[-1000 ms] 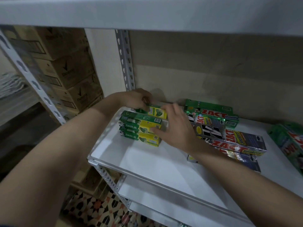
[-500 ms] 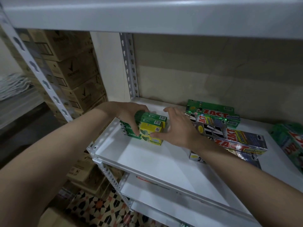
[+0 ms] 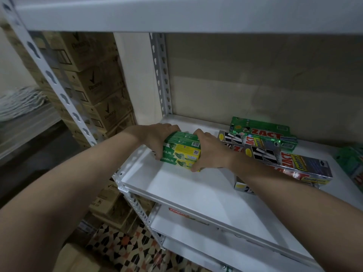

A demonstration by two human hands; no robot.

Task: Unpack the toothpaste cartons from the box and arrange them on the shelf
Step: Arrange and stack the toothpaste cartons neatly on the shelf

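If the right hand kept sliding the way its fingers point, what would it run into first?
The right hand points left and already grips the end of the stack of green Darlie cartons, so it meets those at once. Beyond them is the left hand on the far end, though depth is hard to judge.

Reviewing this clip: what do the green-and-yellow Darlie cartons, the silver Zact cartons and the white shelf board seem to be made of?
Green-and-yellow Darlie cartons: printed paperboard, seemingly; crisp folded edges, slight sheen.
Silver Zact cartons: probably foil-finished card; the faces glint like metal.
White shelf board: smooth and matt, material unclear; painted metal or laminate. It sits in a white perforated steel-looking upright.
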